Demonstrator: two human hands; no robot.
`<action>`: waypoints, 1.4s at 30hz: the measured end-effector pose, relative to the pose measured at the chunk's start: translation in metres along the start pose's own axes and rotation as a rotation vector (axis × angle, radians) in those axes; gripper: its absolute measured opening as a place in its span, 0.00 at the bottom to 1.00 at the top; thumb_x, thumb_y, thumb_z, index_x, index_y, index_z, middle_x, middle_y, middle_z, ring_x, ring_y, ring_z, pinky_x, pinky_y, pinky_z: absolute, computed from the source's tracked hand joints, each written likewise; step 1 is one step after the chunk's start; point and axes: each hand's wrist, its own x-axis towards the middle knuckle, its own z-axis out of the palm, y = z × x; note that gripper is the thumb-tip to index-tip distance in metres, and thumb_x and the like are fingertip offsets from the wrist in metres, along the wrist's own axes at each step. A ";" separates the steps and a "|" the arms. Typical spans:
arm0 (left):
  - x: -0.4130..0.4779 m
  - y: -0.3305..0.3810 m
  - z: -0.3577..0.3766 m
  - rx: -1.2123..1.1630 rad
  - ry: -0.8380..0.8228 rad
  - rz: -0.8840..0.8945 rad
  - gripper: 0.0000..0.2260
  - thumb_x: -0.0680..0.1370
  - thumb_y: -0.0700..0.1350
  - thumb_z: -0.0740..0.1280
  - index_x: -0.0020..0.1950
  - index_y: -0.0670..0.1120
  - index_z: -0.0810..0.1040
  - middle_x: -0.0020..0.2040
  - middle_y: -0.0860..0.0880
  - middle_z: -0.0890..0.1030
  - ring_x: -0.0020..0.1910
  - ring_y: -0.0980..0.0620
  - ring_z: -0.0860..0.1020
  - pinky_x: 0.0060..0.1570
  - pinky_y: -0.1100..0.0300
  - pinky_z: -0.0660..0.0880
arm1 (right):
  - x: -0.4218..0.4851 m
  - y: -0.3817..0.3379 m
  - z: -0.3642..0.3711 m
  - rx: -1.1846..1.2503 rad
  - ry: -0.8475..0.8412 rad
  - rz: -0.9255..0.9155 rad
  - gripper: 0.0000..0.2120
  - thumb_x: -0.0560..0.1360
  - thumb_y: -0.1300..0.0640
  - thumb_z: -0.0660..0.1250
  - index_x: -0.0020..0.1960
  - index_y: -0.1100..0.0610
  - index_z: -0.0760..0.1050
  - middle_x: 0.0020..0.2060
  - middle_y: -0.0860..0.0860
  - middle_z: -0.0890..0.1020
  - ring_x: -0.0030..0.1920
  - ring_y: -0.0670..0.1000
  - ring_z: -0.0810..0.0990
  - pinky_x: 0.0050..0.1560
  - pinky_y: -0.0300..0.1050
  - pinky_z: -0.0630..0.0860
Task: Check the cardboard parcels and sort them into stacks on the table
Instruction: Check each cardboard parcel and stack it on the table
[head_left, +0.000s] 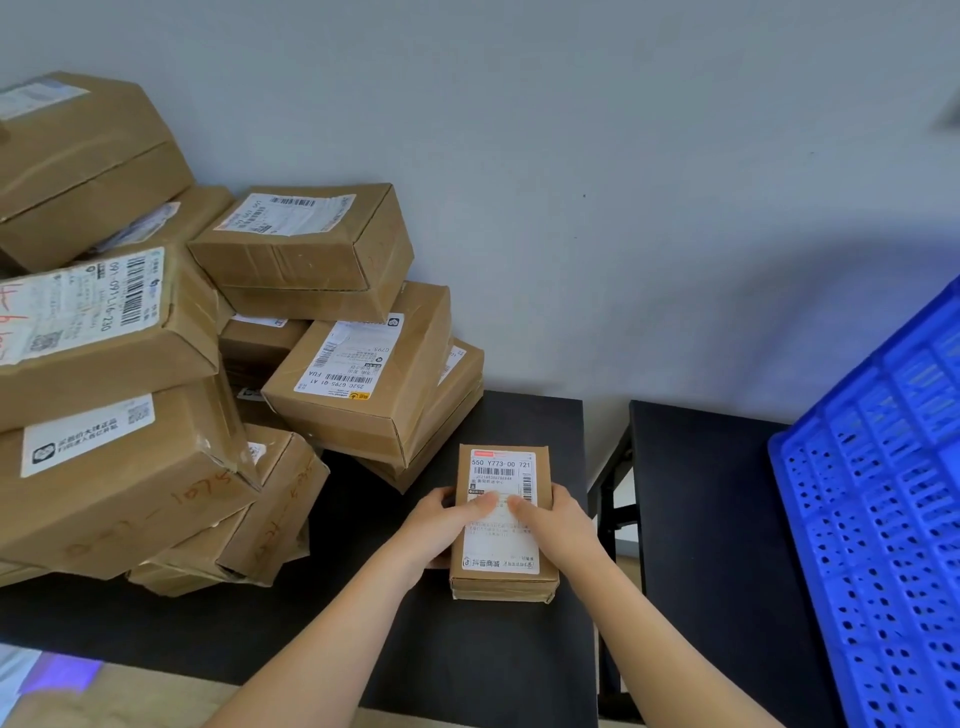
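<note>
2 hands clamp 1 small parcel (501, 551) by its long sides, with the left hand (441, 519) and right hand (556, 519) both pressing thumbs on the label. This keeps it face-up for reading (probably the check) near the black table's (467, 649) right edge, apart from the heaped parcels (156, 364).

Head-worn camera looks forward and down, near the table (493, 665).

A plain pale grey-blue painted wall (623, 156) fills everything ahead of me, evenly lit, with a soft shadow darkening its lower right. Against it stands the matte black rectangular table (493, 665) I face. Just to my right, across a narrow gap, a second black table (701, 519) carries a bright blue perforated plastic crate (883, 519). Light wood-toned floor (130, 696) shows below the near edge.
</note>
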 end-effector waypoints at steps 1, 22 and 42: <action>0.000 -0.001 0.001 -0.005 -0.006 -0.001 0.31 0.73 0.58 0.71 0.72 0.49 0.65 0.51 0.53 0.79 0.44 0.57 0.77 0.32 0.62 0.72 | 0.000 0.000 0.000 0.015 -0.008 0.003 0.28 0.77 0.47 0.64 0.73 0.54 0.59 0.63 0.50 0.77 0.56 0.51 0.80 0.50 0.45 0.80; -0.011 0.003 -0.003 -0.097 0.017 0.153 0.38 0.69 0.67 0.66 0.75 0.54 0.59 0.67 0.51 0.72 0.64 0.49 0.72 0.61 0.48 0.70 | -0.007 0.002 -0.014 0.169 -0.024 -0.041 0.20 0.78 0.49 0.63 0.68 0.54 0.67 0.55 0.48 0.80 0.50 0.49 0.82 0.48 0.44 0.81; -0.013 0.024 0.004 0.128 0.207 0.375 0.27 0.79 0.54 0.64 0.75 0.47 0.62 0.68 0.47 0.71 0.65 0.49 0.72 0.62 0.53 0.71 | -0.009 -0.021 -0.016 0.217 -0.017 -0.088 0.23 0.81 0.44 0.52 0.72 0.55 0.64 0.62 0.52 0.75 0.61 0.53 0.74 0.61 0.48 0.71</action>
